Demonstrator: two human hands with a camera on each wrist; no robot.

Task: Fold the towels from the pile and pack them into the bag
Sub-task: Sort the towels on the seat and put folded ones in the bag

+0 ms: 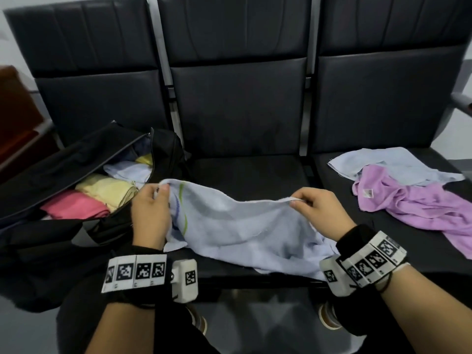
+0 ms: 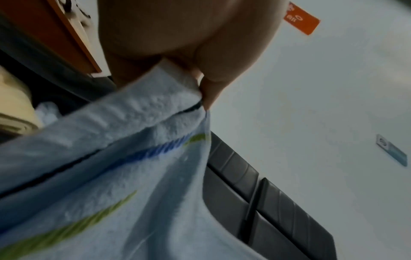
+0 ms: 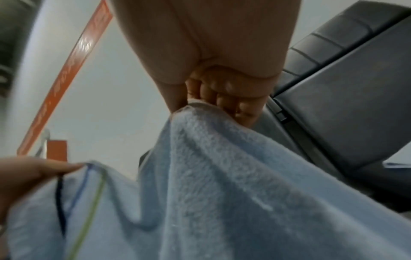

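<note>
Both hands, left hand [image 1: 150,208] and right hand [image 1: 316,213], pinch the blue towel [image 1: 242,231] along its top edge. The sagging middle may crease the fold. Its low edge could slip off the seat [image 1: 250,172].

towel in hand: light blue terry towel [image 1: 237,226] with thin green, blue and dark stripes near one end, pinched at its top edge by both hands, sagging between them, bottom crumpled on the middle seat

bag: black duffel bag [image 1: 63,159] on the left seat, zipper open wide, mouth facing up

packed towels: inside the bag, folded pink towel [image 1: 76,206] at the near end, folded yellow towel [image 1: 107,189] right next to it, pale blue one [image 1: 130,172] behind, more colours further in but hard to make out

pile: crumpled purple towel [image 1: 413,205] on the right seat, partly lying over a flat pale blue towel [image 1: 398,163]
</note>
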